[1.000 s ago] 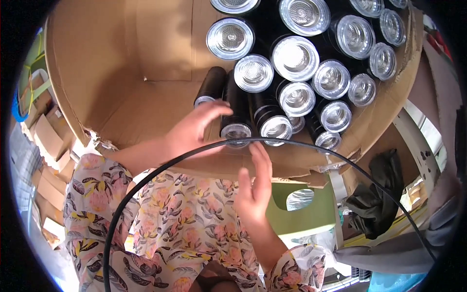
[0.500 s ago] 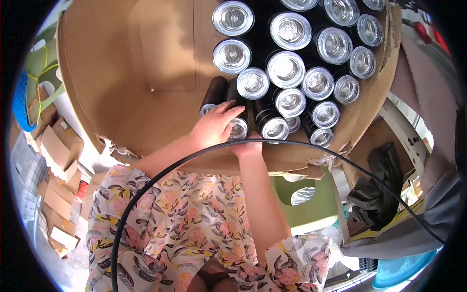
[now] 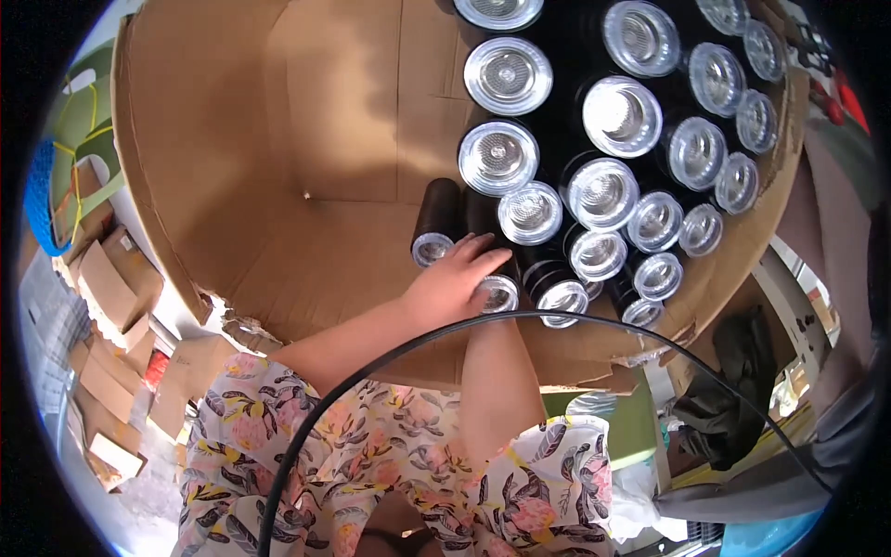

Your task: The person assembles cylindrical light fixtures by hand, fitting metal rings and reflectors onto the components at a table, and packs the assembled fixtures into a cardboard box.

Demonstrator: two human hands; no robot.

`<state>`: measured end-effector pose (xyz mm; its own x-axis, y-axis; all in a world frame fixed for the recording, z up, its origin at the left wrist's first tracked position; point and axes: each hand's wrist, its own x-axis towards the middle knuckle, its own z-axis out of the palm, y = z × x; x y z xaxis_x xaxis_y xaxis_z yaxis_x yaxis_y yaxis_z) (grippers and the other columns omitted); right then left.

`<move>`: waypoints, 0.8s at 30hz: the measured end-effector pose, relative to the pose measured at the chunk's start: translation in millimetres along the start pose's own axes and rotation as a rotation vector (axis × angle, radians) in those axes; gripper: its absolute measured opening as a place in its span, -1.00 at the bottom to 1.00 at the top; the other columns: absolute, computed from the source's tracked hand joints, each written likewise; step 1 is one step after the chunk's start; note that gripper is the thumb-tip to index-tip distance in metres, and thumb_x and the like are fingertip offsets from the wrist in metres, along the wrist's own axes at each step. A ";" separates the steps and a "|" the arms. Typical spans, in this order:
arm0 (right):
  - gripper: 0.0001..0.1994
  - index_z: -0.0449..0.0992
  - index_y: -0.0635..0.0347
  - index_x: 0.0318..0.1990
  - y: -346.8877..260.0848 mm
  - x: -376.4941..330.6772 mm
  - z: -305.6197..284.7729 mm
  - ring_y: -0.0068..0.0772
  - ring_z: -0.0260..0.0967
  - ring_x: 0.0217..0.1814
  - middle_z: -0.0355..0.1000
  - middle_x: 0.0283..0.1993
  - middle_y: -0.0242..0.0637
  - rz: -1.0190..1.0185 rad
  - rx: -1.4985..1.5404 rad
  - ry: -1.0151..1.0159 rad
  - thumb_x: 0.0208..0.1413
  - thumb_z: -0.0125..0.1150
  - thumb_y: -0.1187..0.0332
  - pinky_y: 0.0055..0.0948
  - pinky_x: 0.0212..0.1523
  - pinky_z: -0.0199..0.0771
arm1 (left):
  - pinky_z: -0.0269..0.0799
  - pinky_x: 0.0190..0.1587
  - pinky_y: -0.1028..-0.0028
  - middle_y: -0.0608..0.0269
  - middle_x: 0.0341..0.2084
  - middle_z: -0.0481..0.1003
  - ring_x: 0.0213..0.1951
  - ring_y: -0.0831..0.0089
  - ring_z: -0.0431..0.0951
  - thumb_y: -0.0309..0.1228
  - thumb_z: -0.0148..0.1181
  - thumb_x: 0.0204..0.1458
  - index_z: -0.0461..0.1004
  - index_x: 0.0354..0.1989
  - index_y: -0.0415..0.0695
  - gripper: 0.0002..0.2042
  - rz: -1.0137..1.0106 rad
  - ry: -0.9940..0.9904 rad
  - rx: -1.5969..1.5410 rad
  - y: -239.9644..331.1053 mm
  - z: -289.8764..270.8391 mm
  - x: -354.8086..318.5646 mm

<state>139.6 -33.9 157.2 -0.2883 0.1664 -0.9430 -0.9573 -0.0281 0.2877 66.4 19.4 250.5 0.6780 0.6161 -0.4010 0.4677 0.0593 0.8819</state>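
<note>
A black tube (image 3: 479, 212) with a clear, round end (image 3: 499, 294) sits inside a cardboard box (image 3: 269, 148), near the edge closest to the person. The left hand (image 3: 455, 280) lies across it, fingers a little apart over the dark side and the thumb bent down by the clear end; I cannot tell whether the hand is squeezing it. The right hand (image 3: 492, 329) shows only around the wrist, just below that clear end. Its fingers are out of sight, so I cannot tell how they are set.

Just left of the covered tube is another black tube (image 3: 436, 212), its clear end near the left hand's knuckles. On the other side, close by, a ringed black tube (image 3: 549, 277) points its clear end toward the person. Beyond it, many more such tubes (image 3: 623, 117) crowd the right part of the box, clear ends showing. The box's near edge is torn in places.

A black cable (image 3: 408, 347) arches across the view in front of both forearms. The person wears flowered clothing (image 3: 408, 436). Below the box, to the right, is a green stool (image 3: 636, 429), with dark cloth (image 3: 733, 399) farther right. Small cardboard boxes (image 3: 107, 288) and blue netting (image 3: 43, 200) are at far left.
</note>
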 end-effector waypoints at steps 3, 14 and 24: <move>-0.51 0.33 -0.01 0.06 6.9 14.7 -3.7 -0.17 0.31 0.06 0.35 0.04 -0.23 0.035 -0.044 0.003 0.12 -0.24 -0.09 -0.10 0.05 0.34 | 0.25 0.10 0.10 -0.15 0.09 0.19 0.11 -0.19 0.20 -0.51 0.14 -0.21 0.23 0.10 -0.09 -0.44 0.006 0.001 0.103 6.6 -0.6 -1.9; -0.51 0.33 -0.03 0.05 2.2 30.1 -26.5 -0.18 0.31 0.05 0.35 0.03 -0.25 0.082 -0.148 0.038 0.11 -0.22 -0.10 -0.10 0.04 0.34 | 0.44 -0.08 0.17 -0.02 0.05 0.23 0.10 -0.12 0.23 -0.49 0.16 -0.23 0.30 0.02 -0.03 -0.50 0.056 0.023 0.216 17.2 -3.3 3.6; -0.52 0.34 -0.05 0.04 1.0 44.3 -32.1 -0.19 0.31 0.04 0.35 0.02 -0.26 0.112 -0.194 0.044 0.11 -0.21 -0.11 -0.10 0.03 0.34 | 0.15 0.17 0.12 -0.06 0.05 0.19 0.12 -0.10 0.16 -0.53 0.17 -0.22 0.23 0.09 -0.13 -0.43 0.108 0.097 0.068 16.5 -7.3 13.8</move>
<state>125.2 -58.2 110.3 -0.3899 0.1089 -0.9144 -0.9042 -0.2334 0.3578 79.3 34.6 261.3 0.6699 0.6891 -0.2763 0.4349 -0.0627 0.8983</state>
